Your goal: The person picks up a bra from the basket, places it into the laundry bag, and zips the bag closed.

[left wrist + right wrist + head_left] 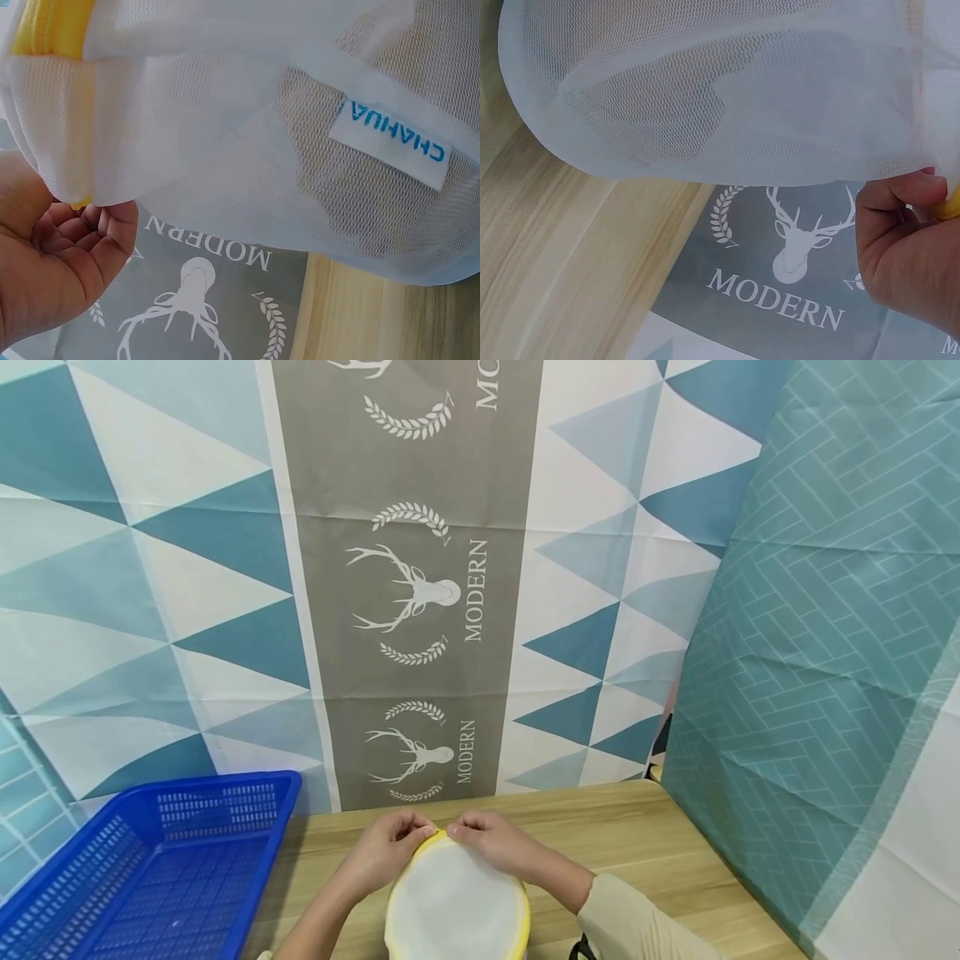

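Note:
A white mesh laundry bag [459, 902] with a yellow zip edge [525, 914] is held up over the front of the table, its round end facing me. At the far side of that edge, my left hand [388, 853] pinches the rim. Close beside it my right hand [497, 843] pinches the same rim, a small gap between the two. The left wrist view shows a label [391, 144] reading CHAHUA on the mesh side, plus the yellow zip band [54, 28]. In the right wrist view, the right thumb and fingers grip the yellow edge [949, 207].
On the left stands a blue plastic basket [168, 893] with slotted walls. The wooden table [600, 827] extends under the bag and to the right. Patterned cloth [420, 677] hangs behind the table, and a teal cloth [810, 652] hangs along the right side.

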`<state>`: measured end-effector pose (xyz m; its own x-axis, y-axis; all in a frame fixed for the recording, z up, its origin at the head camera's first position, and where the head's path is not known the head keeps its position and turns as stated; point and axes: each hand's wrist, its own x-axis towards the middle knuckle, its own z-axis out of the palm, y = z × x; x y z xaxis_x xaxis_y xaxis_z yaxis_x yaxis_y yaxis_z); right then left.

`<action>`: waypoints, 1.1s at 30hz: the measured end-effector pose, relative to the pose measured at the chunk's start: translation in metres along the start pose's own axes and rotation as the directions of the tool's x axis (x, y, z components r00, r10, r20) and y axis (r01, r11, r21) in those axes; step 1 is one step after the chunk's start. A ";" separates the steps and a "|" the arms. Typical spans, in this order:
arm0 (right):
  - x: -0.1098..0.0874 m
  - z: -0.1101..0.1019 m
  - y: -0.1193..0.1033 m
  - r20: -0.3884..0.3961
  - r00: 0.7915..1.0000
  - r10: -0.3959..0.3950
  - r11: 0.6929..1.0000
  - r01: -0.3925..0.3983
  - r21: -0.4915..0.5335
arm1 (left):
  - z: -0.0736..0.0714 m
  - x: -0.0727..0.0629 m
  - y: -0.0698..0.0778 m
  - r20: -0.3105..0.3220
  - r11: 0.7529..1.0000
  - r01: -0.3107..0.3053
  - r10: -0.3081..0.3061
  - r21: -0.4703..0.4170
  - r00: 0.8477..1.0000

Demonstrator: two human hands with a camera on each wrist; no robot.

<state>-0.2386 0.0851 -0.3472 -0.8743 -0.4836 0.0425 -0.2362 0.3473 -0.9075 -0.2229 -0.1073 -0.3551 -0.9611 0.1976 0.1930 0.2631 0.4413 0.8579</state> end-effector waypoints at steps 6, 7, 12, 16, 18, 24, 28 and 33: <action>0.000 0.000 -0.001 -0.008 1.000 -0.005 1.000 0.005 0.005 | -0.001 0.001 0.000 -0.001 1.000 0.003 -0.003 0.002 1.000; 0.000 0.000 -0.001 -0.010 1.000 -0.006 1.000 0.006 0.006 | -0.001 0.002 0.000 -0.002 1.000 0.002 -0.002 0.005 1.000; 0.001 0.000 0.001 -0.019 1.000 -0.008 1.000 0.008 0.005 | -0.001 0.002 0.000 -0.012 1.000 -0.002 0.002 0.016 1.000; 0.001 -0.002 0.004 -0.020 1.000 0.002 1.000 -0.001 0.016 | -0.001 0.002 0.000 -0.008 1.000 -0.002 0.003 0.015 1.000; 0.000 -0.003 0.006 -0.024 1.000 0.009 1.000 -0.008 0.023 | -0.001 0.002 0.000 -0.008 1.000 0.004 -0.004 0.013 1.000; 0.000 -0.004 0.008 -0.035 0.999 0.022 0.999 -0.021 0.037 | -0.003 0.001 0.002 -0.011 1.000 0.017 -0.017 0.014 1.000; -0.001 -0.004 0.009 -0.047 0.999 0.022 0.999 -0.021 0.038 | -0.001 0.001 0.002 -0.019 1.000 0.012 -0.011 0.015 1.000; -0.001 -0.005 0.009 -0.047 0.998 0.029 0.999 -0.027 0.032 | 0.002 0.002 0.002 -0.028 1.000 0.008 -0.008 0.008 1.000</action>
<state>-0.2419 0.0931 -0.3530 -0.8997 -0.4351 0.0358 -0.1983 0.3342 -0.9214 -0.2240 -0.1040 -0.3539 -0.9651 0.1699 0.1994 0.2560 0.4501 0.8555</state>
